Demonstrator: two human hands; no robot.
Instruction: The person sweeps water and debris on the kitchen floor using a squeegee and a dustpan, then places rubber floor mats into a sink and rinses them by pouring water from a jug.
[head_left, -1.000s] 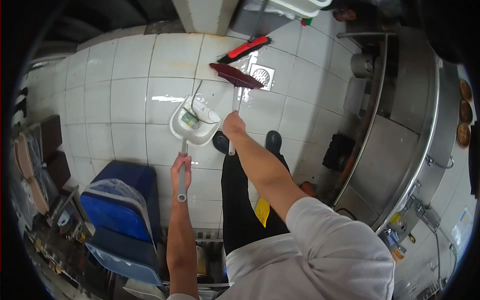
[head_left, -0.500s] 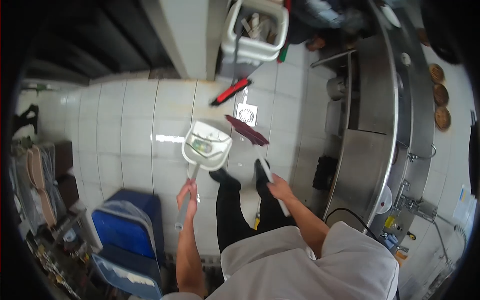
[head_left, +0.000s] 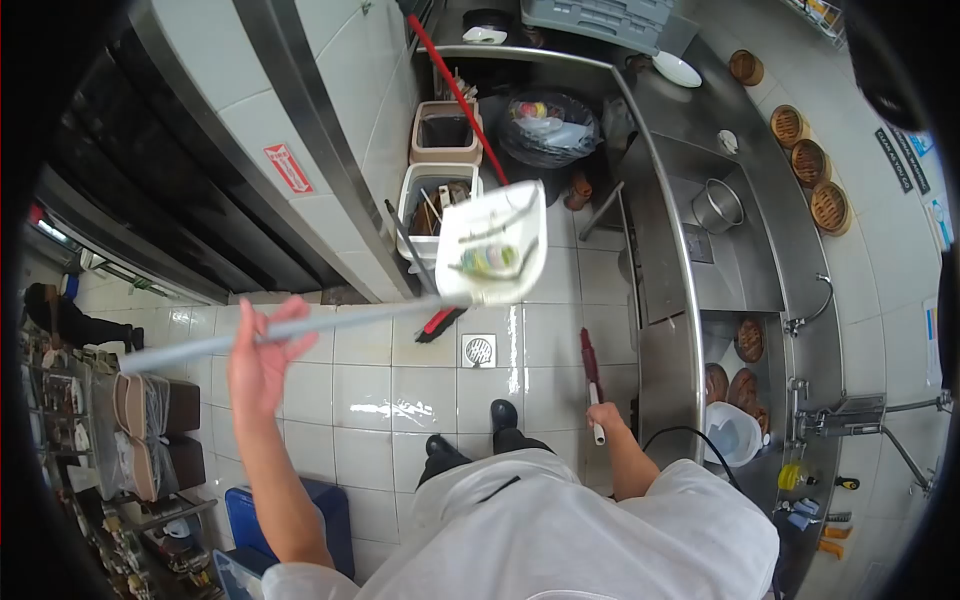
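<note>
My left hand is raised at the left, with the long grey handle of a white dustpan across its palm, thumb and fingers partly spread around it. The raised pan holds a green and clear wrapper and dark green strips. It overlaps the view of a white bin with litter inside. Low on the right, my right hand is closed round the pale handle of a dark red brush, whose head points away over the tiles.
A red-headed broom lies near a floor drain. Behind are a beige bin and a black-bagged bin. A steel sink counter runs along the right. A blue bin stands lower left. Another person is far left.
The dustpan has risen from near the floor and swung forward and right. My hands have moved apart, the brush shifting right. The view has tilted up, showing more bins and the sink.
</note>
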